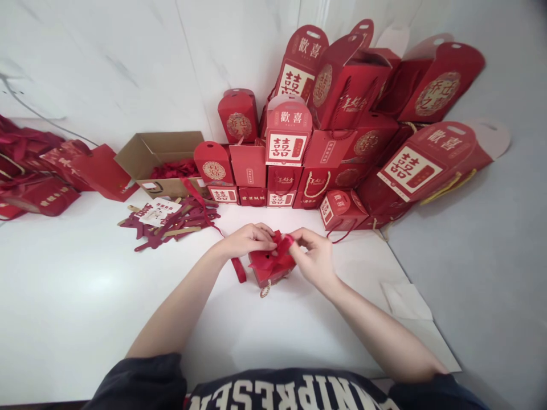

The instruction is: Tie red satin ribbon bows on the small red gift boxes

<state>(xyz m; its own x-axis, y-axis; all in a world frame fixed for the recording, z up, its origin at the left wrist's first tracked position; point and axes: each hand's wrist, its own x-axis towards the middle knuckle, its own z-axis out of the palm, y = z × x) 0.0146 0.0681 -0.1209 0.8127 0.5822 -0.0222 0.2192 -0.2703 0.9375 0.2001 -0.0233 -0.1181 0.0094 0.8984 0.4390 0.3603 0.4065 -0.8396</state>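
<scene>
In the middle of the white table stands a small red gift box, with a red ribbon gathered at its top. My left hand pinches the ribbon from the left side, fingers closed near the top of the box. From the right, my right hand holds a loop of the same ribbon between thumb and fingers. A small round tag hangs at the box's near side. Another length of red ribbon lies left of the box, beneath my left wrist.
Stacked red gift boxes line the back and right. An open cardboard box holds red ribbon. Before it lies a pile of dark red strips with a card. More red bags stand far left; a white sheet lies right.
</scene>
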